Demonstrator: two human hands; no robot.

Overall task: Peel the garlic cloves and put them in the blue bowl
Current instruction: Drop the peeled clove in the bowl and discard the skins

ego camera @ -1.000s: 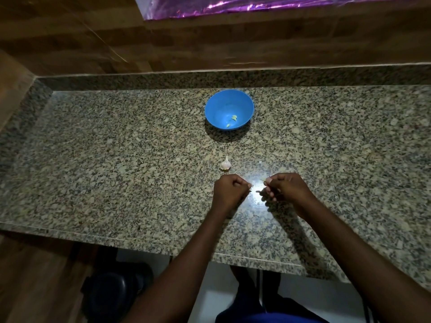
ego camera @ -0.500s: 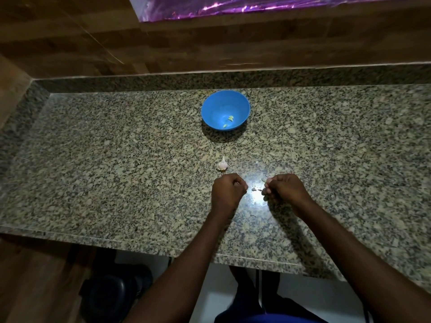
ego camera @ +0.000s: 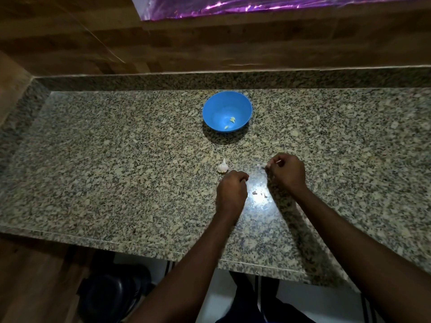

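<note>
The blue bowl [ego camera: 227, 106] stands at the middle back of the granite counter with two peeled cloves [ego camera: 232, 120] inside. A small white garlic bulb [ego camera: 222, 166] lies in front of it. My left hand [ego camera: 232, 191] sits just right of and below the bulb, its fingers curled tight round a garlic clove that is almost fully hidden. My right hand [ego camera: 288, 172] is raised to the right and pinches a pale scrap of garlic skin [ego camera: 261, 165] at its fingertips. Small bits of peel [ego camera: 258, 193] lie on the counter between my hands.
The granite counter [ego camera: 116, 171] ends in a raised granite lip and a wooden wall at the back and left. Its front edge runs below my forearms. A dark round object [ego camera: 112, 297] sits on the floor under the counter.
My hands were close together, fingertips almost touching. My right hand has pulled away up and to the right with a scrap of skin. Bits of peel now lie between them.
</note>
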